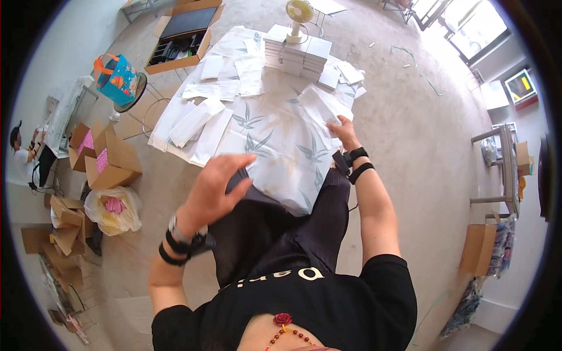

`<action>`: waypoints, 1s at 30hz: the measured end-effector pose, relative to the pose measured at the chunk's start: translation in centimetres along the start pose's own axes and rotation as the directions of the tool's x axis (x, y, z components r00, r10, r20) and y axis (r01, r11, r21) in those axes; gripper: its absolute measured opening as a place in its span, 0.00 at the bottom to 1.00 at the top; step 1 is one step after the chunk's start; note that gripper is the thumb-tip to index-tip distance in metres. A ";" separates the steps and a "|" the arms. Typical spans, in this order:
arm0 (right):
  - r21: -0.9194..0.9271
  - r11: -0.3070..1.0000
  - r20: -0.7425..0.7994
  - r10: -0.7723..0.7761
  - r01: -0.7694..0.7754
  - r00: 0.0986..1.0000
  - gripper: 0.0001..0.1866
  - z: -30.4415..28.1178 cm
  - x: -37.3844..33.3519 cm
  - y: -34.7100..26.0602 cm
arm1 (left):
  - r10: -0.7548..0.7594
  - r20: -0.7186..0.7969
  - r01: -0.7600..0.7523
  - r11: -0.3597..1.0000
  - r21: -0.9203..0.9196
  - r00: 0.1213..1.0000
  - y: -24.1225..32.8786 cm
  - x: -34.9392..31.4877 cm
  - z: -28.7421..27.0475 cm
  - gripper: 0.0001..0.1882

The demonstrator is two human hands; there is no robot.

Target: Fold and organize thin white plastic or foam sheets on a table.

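Observation:
At the right edge of the cloth-covered table, my right hand (344, 130) pinches the near corner of a flat white paper piece (322, 105). Whether this is a sleeve, a bag or a sheet cannot be made out. My left hand (219, 184) hovers over my lap by the table's near edge, thumb and fingers apart, holding nothing. The white tablecloth (275, 155) bears a grey-green leaf pattern. To the left on it lie several long white paper pieces (196, 123), overlapping. Stacked white boxes (301, 55) stand at the far side.
A small yellow fan (300, 11) stands on the boxes. Left of the table are a stool (137, 93) with a blue floral bag (117, 79), a carton of dark items (178, 50) and open cartons (114, 161). A person (26, 155) sits far left. A wooden bench (497, 169) is at right.

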State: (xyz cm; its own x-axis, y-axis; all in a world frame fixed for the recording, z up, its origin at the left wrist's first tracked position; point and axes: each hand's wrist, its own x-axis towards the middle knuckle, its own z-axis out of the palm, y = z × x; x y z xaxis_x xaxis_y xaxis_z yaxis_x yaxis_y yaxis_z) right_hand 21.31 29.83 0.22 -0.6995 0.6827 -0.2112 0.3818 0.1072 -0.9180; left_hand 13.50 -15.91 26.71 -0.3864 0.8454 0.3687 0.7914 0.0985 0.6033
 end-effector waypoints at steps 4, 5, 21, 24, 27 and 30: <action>-0.176 0.984 -0.114 -0.021 0.001 0.993 0.26 -0.3 2.4 7.7 | -0.058 -0.029 0.060 0.996 0.063 0.998 -1.5 -1.6 4.2 0.21; -0.310 0.950 -0.159 -0.018 -0.032 0.987 0.27 1.5 1.9 8.2 | -0.128 -0.078 0.136 0.985 0.108 0.989 -1.8 -2.5 4.4 0.21; -0.562 0.826 -0.390 -0.225 -0.037 0.893 0.17 3.5 -1.7 6.7 | -0.230 -0.143 0.251 0.956 0.152 0.963 -2.2 -1.7 5.2 0.15; -0.674 0.737 -0.390 -0.293 -0.054 0.873 0.21 3.6 -1.6 6.4 | -0.232 -0.159 0.255 0.956 0.142 0.960 -2.3 -1.9 5.1 0.14; -0.632 0.772 -0.407 -0.257 -0.068 0.876 0.26 2.6 -0.9 7.2 | -0.223 -0.172 0.247 0.960 0.131 0.960 -2.7 -2.1 5.0 0.14; -0.578 0.805 -0.379 -0.117 -0.136 0.918 0.30 2.1 -0.2 6.3 | -0.230 -0.185 0.255 0.959 0.122 0.955 -2.9 -2.3 4.7 0.14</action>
State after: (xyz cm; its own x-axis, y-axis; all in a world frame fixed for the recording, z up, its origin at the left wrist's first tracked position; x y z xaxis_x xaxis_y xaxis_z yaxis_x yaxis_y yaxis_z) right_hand 22.56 28.84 -6.20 -0.4582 0.8879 0.0404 0.7511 0.4111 -0.5165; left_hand 14.32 -15.69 20.81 -0.6392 0.6877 0.3442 0.7184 0.3743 0.5863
